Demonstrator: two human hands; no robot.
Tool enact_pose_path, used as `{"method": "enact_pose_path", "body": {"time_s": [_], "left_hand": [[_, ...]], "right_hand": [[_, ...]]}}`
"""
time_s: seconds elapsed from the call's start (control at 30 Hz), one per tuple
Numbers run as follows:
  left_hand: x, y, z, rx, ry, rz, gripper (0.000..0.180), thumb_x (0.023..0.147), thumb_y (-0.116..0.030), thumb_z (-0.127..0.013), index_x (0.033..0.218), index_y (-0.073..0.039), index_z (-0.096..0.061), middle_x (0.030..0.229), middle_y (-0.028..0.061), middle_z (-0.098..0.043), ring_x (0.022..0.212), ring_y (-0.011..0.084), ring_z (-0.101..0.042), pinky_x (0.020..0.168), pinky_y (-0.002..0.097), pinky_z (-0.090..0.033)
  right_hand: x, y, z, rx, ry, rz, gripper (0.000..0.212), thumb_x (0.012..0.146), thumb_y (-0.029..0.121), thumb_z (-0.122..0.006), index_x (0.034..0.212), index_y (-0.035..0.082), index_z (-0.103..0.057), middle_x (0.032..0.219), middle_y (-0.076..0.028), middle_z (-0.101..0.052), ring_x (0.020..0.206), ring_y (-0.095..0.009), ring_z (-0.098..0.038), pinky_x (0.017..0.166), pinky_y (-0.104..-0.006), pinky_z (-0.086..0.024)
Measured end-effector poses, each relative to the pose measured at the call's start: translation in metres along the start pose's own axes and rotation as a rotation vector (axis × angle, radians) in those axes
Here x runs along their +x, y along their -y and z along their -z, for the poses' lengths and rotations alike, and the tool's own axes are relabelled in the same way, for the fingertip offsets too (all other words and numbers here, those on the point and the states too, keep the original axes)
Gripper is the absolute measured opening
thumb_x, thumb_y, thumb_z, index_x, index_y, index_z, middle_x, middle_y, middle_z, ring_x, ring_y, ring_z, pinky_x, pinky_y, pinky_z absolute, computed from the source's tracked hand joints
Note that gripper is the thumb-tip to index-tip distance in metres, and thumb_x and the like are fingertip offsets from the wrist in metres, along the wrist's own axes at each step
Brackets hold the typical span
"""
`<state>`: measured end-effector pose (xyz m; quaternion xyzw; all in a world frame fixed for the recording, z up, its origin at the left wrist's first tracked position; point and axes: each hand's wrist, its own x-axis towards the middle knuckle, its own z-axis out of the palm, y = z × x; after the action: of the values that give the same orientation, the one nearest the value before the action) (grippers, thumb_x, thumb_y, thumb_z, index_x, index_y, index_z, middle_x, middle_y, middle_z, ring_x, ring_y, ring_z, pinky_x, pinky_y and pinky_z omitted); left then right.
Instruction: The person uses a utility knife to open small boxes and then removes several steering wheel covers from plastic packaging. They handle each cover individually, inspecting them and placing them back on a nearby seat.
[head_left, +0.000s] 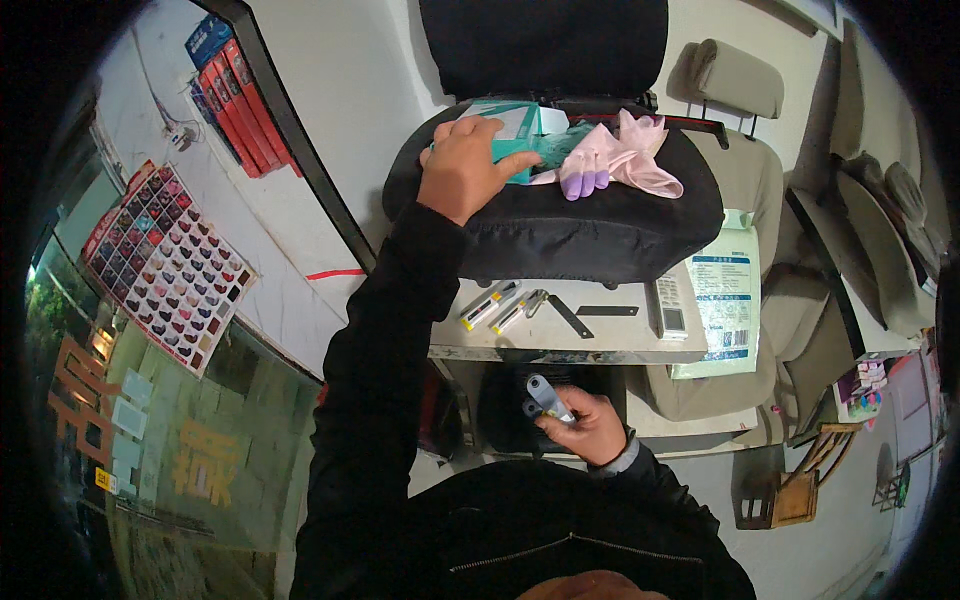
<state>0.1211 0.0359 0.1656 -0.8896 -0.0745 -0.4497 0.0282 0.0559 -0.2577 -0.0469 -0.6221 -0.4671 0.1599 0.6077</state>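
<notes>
My left hand (464, 172) lies over a teal-and-white cardboard box (512, 117) on a black padded seat (590, 240), fingers on its top and thumb along its near side. Teal crinkled material (566, 146) spills from the box's right end. Beside it lies a crumpled pair of pink gloves with purple fingertips (625, 165). Lower down, close to my body, my right hand (596, 432) is closed around a small grey tool with a rounded end (543, 391); its exact kind is unclear.
On the pale ledge (470, 345) below the seat lie two yellow-and-clear cutter-like tools (490, 305), flat black strips (607, 311) and a white remote control (670, 308). A pale green printed bag (725, 295) rests on a beige seat (765, 200). A glass door (200, 450) stands left.
</notes>
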Motion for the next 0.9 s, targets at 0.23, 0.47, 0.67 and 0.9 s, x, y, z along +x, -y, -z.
{"method": "enact_pose_path", "body": {"time_s": [0.23, 0.47, 0.67, 0.9], "left_hand": [[-0.014, 0.011, 0.009, -0.074, -0.197, -0.134, 0.038, 0.082, -0.027, -0.082, 0.113, -0.005, -0.072, 0.119, 0.0144, -0.068, 0.115, 0.037, -0.061, 0.097, 0.0457, -0.051], [-0.044, -0.007, 0.037, -0.273, -0.275, -0.132, 0.033, 0.087, -0.015, -0.074, 0.117, -0.003, -0.068, 0.121, 0.0169, -0.066, 0.116, 0.0371, -0.06, 0.1, 0.0437, -0.048], [-0.173, -0.064, 0.044, -0.952, -0.037, 0.175, 0.035, 0.098, -0.02, -0.064, 0.127, -0.002, -0.06, 0.128, 0.017, -0.063, 0.117, 0.0316, -0.061, 0.104, 0.0408, -0.044], [-0.256, -0.102, 0.031, -1.454, 0.319, 0.518, 0.033, 0.101, -0.018, -0.052, 0.13, -0.003, -0.057, 0.124, 0.0096, -0.061, 0.116, 0.0187, -0.057, 0.105, 0.0353, -0.044]], "right_hand": [[0.01, -0.005, -0.004, 0.044, 0.052, -0.004, 0.031, 0.086, 0.012, -0.08, 0.115, 0.005, -0.07, 0.093, -0.01, -0.074, 0.08, -0.011, -0.067, 0.075, -0.0278, -0.054], [0.016, -0.001, 0.002, 0.081, 0.017, 0.015, 0.03, 0.086, 0.009, -0.078, 0.115, 0.003, -0.07, 0.091, -0.006, -0.074, 0.081, -0.009, -0.065, 0.073, -0.0266, -0.053], [0.005, -0.007, 0.016, 0.342, -0.007, -0.158, 0.032, 0.089, 0.004, -0.074, 0.12, 0.007, -0.068, 0.08, 0.003, -0.066, 0.063, -0.003, -0.056, 0.055, -0.023, -0.045], [0.005, -0.015, 0.024, 0.381, 0.124, -0.28, 0.026, 0.089, 0.004, -0.068, 0.115, 0.005, -0.063, 0.088, 0.0, -0.061, 0.066, -0.007, -0.056, 0.057, -0.0242, -0.046]]}}
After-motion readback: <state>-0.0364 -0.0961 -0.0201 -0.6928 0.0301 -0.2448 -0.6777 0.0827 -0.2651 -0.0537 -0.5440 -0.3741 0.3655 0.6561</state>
